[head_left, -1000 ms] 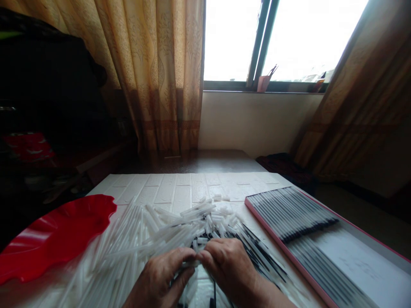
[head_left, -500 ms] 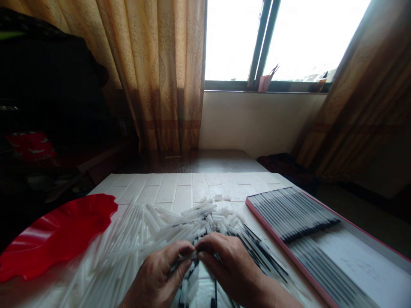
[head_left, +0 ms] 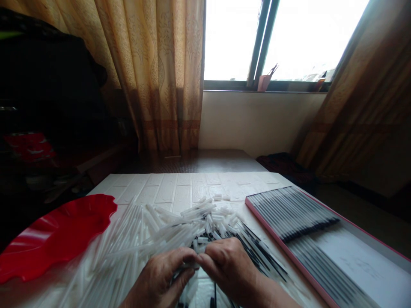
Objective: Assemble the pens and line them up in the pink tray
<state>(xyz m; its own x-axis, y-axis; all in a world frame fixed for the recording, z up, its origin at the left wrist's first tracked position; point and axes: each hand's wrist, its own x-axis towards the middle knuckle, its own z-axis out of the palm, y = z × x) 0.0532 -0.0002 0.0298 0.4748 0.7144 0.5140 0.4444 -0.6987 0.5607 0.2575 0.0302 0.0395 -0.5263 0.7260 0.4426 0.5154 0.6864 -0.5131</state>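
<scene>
Evidently two bare hands share one small job at the near middle of the desk, which has a white brick-patterned top. The left hand pinches one small pale piece between thumb and forefinger; most of it is hidden. The right hand has its fingers curled and its thumb tip at that same spot, though whether they pinch the piece too, I cannot tell. One heap of translucent tubes spreads left of and beyond the hands, too many to count, with a smaller cluster of short tube pieces at its far side. Several dark, slender rods lie just beyond and right of the right hand. Farther right sits one pink-edged box holding two rows of pen-like sticks, dark-tipped in the far row. One red wavy-rimmed dish stands at the left. Beyond are two patterned curtains, and one pink cup on the windowsill.
</scene>
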